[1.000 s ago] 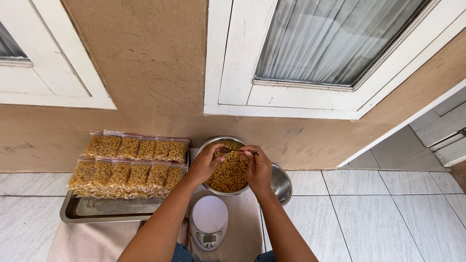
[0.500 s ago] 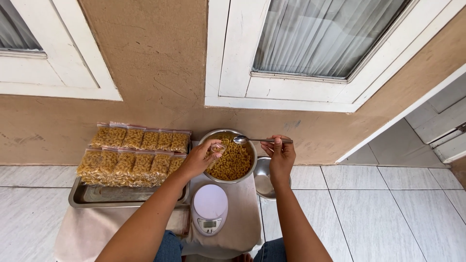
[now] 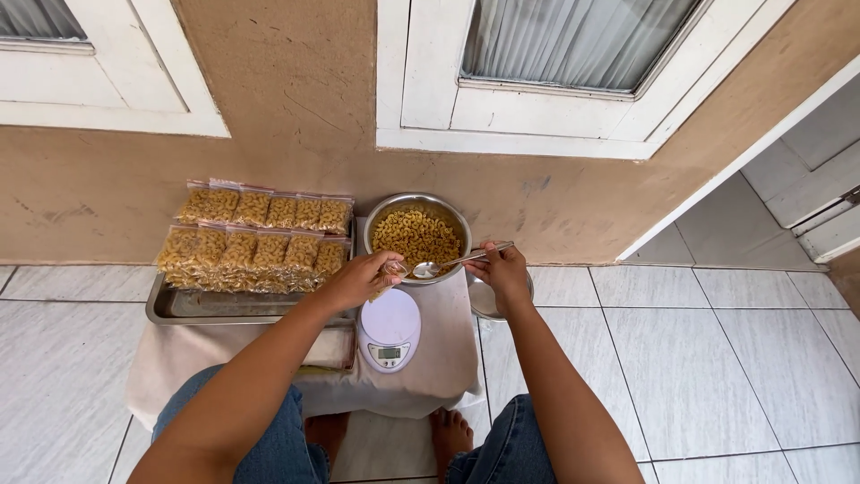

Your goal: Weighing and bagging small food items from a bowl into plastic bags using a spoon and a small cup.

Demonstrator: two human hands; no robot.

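Observation:
A steel bowl full of yellow macaroni snacks stands against the wall. My right hand grips a metal spoon whose scoop lies at the bowl's near rim. My left hand pinches a small clear plastic bag right beside the spoon's scoop, above a white kitchen scale.
A steel tray at the left carries two rows of filled snack bags. Scale and tray rest on a low cloth-covered stand. A second steel bowl sits under my right hand. My knees and bare feet are on the tiled floor.
My right hand has brought the spoon down from over the bowl to its near rim. My left hand has moved toward the scoop with the bag.

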